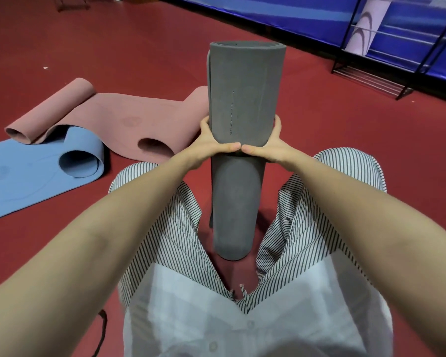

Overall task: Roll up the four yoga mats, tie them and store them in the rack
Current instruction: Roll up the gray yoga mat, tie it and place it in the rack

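blue mat [23,176]: flat on the red floor [139,47] at far left, near end curled into a loose roll; cut off by the left edge.
cord [102,328]: dark, thin, low on the floor beside the shirt hem; cut off by the bottom edge, too little showing to tell what it is.
pink mat [113,117]: spread out beyond the blue mat, both ends curled up; left curl touching the blue mat's far edge, right part hidden behind the grey roll.
left hand [211,145]: clasped round the left side of the grey mat at mid-height, thumb across the front; fingers mostly out of sight behind the roll.
grey mat [240,99]: fully rolled, standing nearly upright between the knees, lower end down by the floor, upper half rising above the two hands; loose outer edge showing along its left side; band beneath the thumbs hidden.
right hand [271,148]: gripping the right side at the same height, thumb tip meeting the left thumb in front; fingers hidden behind.
trousers [165,228]: striped, on either side of the roll, below them a white shirt [242,318], blurred.
rack [371,79]: black wire frame at upper right, well apart from the hands, cut off by the edge.
lilac mat [366,24]: rolled, leaning inside the rack, top cut off.
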A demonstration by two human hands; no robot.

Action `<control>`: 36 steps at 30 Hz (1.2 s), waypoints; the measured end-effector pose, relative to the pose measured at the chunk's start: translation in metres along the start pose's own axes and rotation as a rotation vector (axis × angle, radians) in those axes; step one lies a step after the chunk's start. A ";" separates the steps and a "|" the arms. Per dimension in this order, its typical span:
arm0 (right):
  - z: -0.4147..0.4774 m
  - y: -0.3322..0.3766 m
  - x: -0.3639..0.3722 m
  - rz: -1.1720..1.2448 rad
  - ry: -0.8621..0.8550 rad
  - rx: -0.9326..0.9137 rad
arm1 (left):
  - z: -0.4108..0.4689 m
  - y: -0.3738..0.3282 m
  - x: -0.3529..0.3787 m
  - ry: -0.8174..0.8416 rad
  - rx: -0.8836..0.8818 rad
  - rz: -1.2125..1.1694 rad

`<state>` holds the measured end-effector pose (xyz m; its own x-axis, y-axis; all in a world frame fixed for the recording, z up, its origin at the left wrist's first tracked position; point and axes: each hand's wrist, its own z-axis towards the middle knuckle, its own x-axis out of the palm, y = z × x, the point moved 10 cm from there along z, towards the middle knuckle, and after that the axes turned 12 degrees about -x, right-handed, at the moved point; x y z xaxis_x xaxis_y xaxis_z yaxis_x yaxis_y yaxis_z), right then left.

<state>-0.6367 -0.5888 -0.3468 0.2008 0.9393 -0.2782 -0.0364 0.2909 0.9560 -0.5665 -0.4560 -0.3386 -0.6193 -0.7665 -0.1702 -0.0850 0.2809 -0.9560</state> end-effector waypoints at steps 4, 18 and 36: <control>0.011 -0.003 -0.007 0.066 0.012 0.066 | 0.023 -0.006 0.002 0.025 -0.015 -0.009; 0.155 -0.078 -0.054 0.222 -0.143 0.229 | 0.194 0.003 -0.012 -0.075 -0.166 -0.222; 0.215 0.124 -0.251 0.380 -0.264 0.447 | 0.254 -0.281 0.048 0.154 -0.390 -0.092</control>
<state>-0.4812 -0.8273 -0.1384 0.4903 0.8691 0.0650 0.2481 -0.2107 0.9455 -0.3737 -0.7184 -0.1386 -0.7024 -0.7115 -0.0222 -0.4160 0.4356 -0.7982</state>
